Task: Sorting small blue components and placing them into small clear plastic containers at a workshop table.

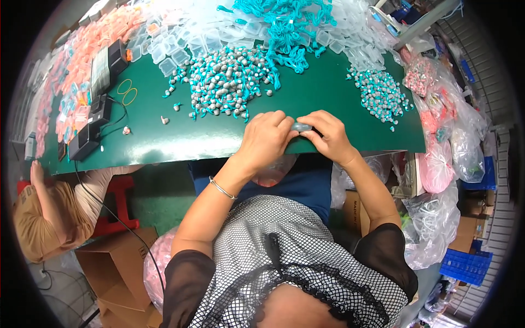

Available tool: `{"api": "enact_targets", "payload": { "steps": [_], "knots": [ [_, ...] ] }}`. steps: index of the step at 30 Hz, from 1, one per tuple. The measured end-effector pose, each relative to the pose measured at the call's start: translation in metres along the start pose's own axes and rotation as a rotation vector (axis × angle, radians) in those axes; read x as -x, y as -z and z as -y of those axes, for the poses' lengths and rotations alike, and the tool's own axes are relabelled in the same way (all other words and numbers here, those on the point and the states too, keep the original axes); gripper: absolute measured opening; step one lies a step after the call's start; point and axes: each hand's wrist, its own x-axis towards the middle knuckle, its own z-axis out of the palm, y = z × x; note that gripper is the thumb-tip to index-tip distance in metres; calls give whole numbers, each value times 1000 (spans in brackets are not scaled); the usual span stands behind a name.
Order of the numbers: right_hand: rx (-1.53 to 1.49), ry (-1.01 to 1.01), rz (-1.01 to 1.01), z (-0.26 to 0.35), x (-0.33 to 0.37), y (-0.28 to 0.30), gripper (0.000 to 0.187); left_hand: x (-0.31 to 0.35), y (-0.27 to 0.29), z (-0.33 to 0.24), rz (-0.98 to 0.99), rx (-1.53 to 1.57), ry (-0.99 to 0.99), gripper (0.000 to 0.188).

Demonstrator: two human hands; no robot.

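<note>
Pinching case [301,127] near table edge [169,157]

A: Hands?
B: Left hand [266,138] and right hand [330,136] pinch a small translucent piece [301,127] above the green table [322,87], near its front edge.
A: Beyond?
B: Grey-and-teal pieces [227,82], heaped; teal cords [287,24] behind, among clear cases [158,53].

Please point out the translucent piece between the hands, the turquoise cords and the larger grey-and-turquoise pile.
Translucent piece [301,127]: head view, on its exposed middle.
Turquoise cords [290,33]: head view, middle of the heap.
Grey-and-turquoise pile [227,82]: head view, centre of the pile.
</note>
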Motion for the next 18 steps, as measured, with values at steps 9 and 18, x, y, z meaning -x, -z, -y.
{"api": "enact_targets", "payload": {
  "steps": [9,18],
  "knots": [
    [401,-232,-269,-113,-82,37,35,9,31,-8,-34,-128,-41,24],
    [689,-508,-56,-191,-133,41,63,-35,0,31,-81,-424,179,14]
  ]
}}
